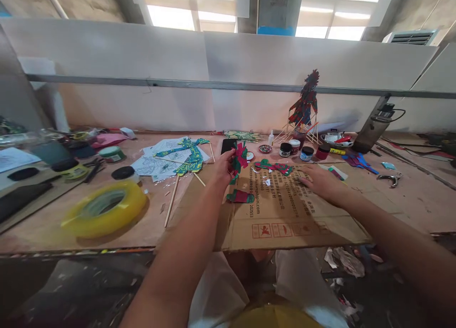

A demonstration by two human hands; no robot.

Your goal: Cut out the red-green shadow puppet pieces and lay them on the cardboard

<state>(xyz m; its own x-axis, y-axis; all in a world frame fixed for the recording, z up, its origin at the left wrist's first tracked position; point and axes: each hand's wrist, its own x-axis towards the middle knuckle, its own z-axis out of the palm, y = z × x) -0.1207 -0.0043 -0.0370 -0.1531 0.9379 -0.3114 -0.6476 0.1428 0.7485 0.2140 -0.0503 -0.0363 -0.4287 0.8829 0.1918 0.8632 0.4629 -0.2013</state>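
Observation:
My left hand (223, 168) is closed on a red and green painted cutout (241, 156), holding it up over the cardboard sheet (278, 214). My right hand (319, 183) rests low over the cardboard's right part, fingers stretched out and nothing visible in them. Just left of its fingertips lies a longer red and green cutout (274, 167). A smaller cutout (241, 197), green at both ends and red in the middle, lies below my left hand. Small white scraps (268, 181) are scattered between the pieces.
Left stand a big yellow tape roll (107, 207) and a blue-yellow figure on sticks (188, 157) over printed sheets. Paint jars (307, 153), a dark red-blue figure on sticks (305, 102) and a bottle (372, 126) are behind. Pliers (390, 179) lie right.

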